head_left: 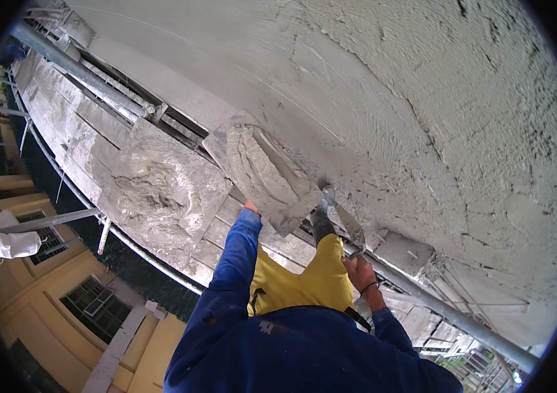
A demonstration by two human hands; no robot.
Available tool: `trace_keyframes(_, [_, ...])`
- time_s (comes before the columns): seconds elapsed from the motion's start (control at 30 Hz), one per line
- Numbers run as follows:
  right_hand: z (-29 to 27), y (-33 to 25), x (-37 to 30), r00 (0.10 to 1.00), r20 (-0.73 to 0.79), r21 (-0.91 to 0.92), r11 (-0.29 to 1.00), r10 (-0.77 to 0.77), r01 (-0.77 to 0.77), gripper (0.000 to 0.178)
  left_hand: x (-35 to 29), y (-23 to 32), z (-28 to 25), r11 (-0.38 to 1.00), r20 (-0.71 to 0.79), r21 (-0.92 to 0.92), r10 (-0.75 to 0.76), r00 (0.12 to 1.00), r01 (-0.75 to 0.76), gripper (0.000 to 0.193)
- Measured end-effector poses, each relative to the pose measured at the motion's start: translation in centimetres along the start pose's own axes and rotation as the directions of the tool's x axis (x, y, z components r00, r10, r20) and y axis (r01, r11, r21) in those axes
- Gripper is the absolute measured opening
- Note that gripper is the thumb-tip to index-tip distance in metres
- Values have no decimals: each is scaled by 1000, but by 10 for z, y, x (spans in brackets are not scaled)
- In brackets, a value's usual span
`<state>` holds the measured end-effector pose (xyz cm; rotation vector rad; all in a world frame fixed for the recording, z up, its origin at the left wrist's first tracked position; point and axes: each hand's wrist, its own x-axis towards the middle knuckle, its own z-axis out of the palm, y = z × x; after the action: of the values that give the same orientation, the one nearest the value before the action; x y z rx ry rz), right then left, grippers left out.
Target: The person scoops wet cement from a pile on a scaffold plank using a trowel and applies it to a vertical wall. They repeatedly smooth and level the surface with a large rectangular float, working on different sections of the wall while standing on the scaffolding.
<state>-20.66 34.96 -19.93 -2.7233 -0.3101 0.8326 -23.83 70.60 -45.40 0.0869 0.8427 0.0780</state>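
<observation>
My left hand (252, 208) is at the near edge of a mortar hawk (285, 223), a flat board carrying a thick ridge of wet grey mortar (255, 160). Most of that hand's fingers are hidden by the board, which it holds up close to the wall. Lower and to the right, my right hand (360, 274) is closed around the handle of a trowel (349, 223). The trowel's mortar-smeared blade points away from me, beside the plastered wall (383, 131) and apart from the hawk.
A spread heap of wet mortar (154, 187) lies on a board over the scaffold planks (69, 98) at left. Metal scaffold tubes (89, 75) run along the wall. Past the outer rail (154, 262) are a drop and a yellow building (49, 288). A white bag (10, 239) hangs from a tube.
</observation>
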Motion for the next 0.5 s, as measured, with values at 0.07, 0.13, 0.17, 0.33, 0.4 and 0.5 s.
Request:
trace_keyframes(0.07, [8, 20, 42, 997, 38, -21, 997, -70, 71, 43, 31, 1, 7, 999, 6, -27, 36, 999, -36, 57])
trace_keyframes(0.13, [17, 40, 84, 980, 34, 26, 981, -195, 194, 41, 67, -4, 13, 995, 5, -72, 74, 997, -73, 57])
trace_keyframes(0.17, [20, 47, 113, 965, 32, 47, 965, -261, 259, 40, 86, -6, 18, 991, 10, -92, 97, 995, -96, 57])
trace_keyframes(0.33, [24, 55, 222, 938, 270, -123, 958, -219, 259, 37, 169, -20, 42, 955, 8, -218, 206, 978, -200, 57])
trace_keyframes(0.4, [30, 64, 252, 922, 278, -122, 942, -270, 313, 38, 193, -20, 58, 935, 8, -260, 250, 968, -239, 57])
trace_keyframes(0.5, [34, 62, 289, 901, 269, -152, 908, -341, 390, 40, 211, -15, 79, 906, 10, -311, 305, 952, -287, 58])
